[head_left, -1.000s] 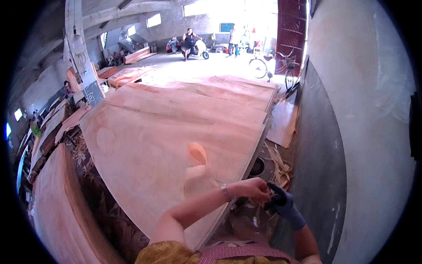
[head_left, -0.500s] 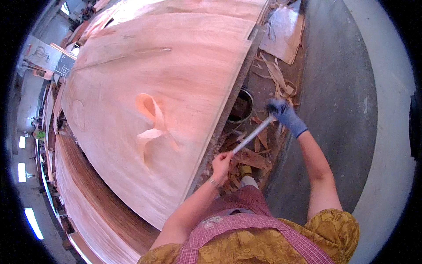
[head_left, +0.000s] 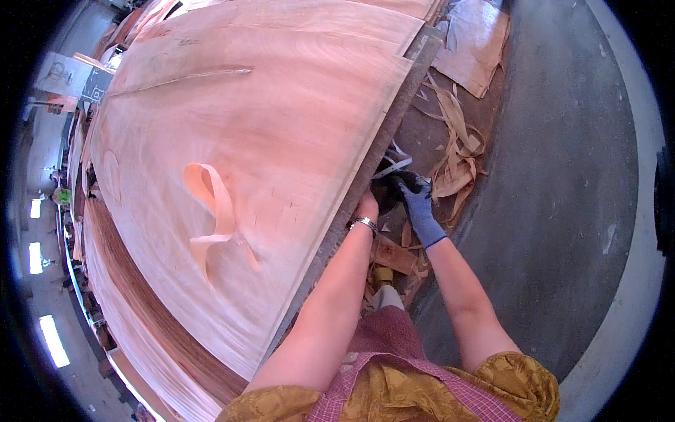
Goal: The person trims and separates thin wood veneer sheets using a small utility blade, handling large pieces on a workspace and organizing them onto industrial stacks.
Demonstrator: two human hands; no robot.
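Note:
Both my hands are low beside the edge of a stack of pale wood veneer sheets (head_left: 302, 141), over a dark round bucket (head_left: 384, 200). My left hand (head_left: 367, 205) is bare, with a metal-banded watch at the wrist. It reaches to the bucket's near-left side, its fingers mostly hidden. My right hand (head_left: 413, 193) wears a blue-grey glove with dark fingers. Those fingers curl in over the bucket from the right; what they grip cannot be made out. A narrow white strip (head_left: 398, 160) loops just beyond the gloved fingers.
A curled veneer ribbon (head_left: 219, 207) lies on the top sheet. Veneer scraps (head_left: 457, 151) litter the floor right of the stack, with a flat pale sheet (head_left: 477, 46) farther off. Dark grey flooring (head_left: 541, 197) runs along the right. My shoe (head_left: 384, 276) stands among the scraps.
The white strip was stretched straight between my two hands; now it hangs looped beyond them. Both hands have come together at the bucket, the left moving forward and the right moving left.

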